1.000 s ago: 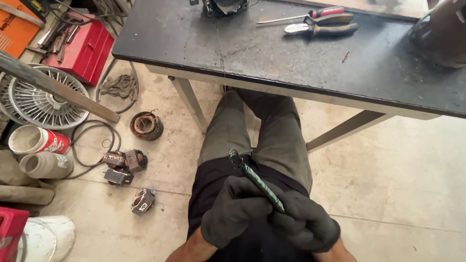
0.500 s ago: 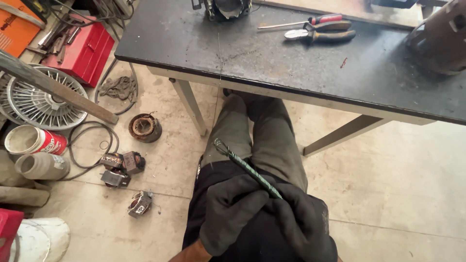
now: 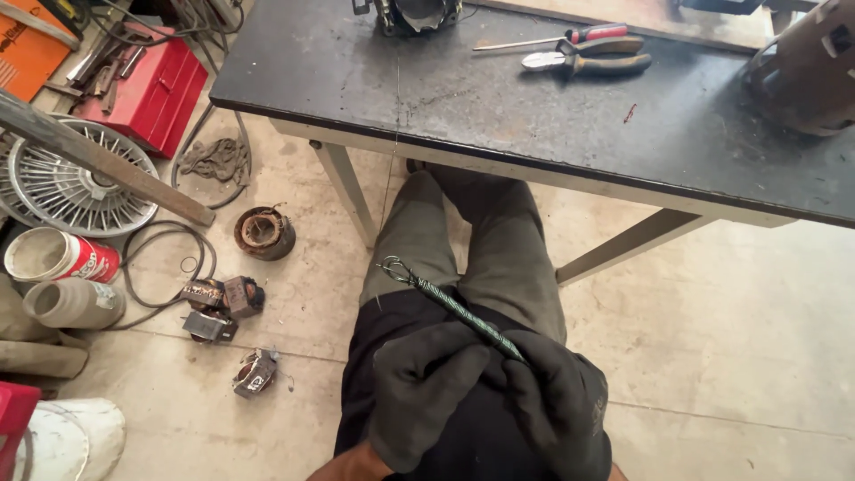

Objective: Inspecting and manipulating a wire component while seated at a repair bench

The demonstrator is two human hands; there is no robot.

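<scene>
Black-gloved left hand (image 3: pixel 427 392) and right hand (image 3: pixel 557 405), both grips closed on green wire-wrapped rod (image 3: pixel 454 307), held over lap below counter (image 3: pixel 499 116). Rod tip tilts up-left. Pliers (image 3: pixel 588 62), screwdriver (image 3: pixel 552 37) on counter, well apart.

**Both gloved hands closed together over the lap**

The left hand (image 3: pixel 426 392) wore a dark glove and sat low over the thighs, its fingers (image 3: pixel 445 356) curled inward and pressed against the other hand. A strip of bare forearm showed just behind its cuff. The right hand (image 3: pixel 557 405), gloved the same, lay just beside it, knuckles up, fingers folded down in a grip. Both legs stretched forward beyond the hands, knees close together.
</scene>
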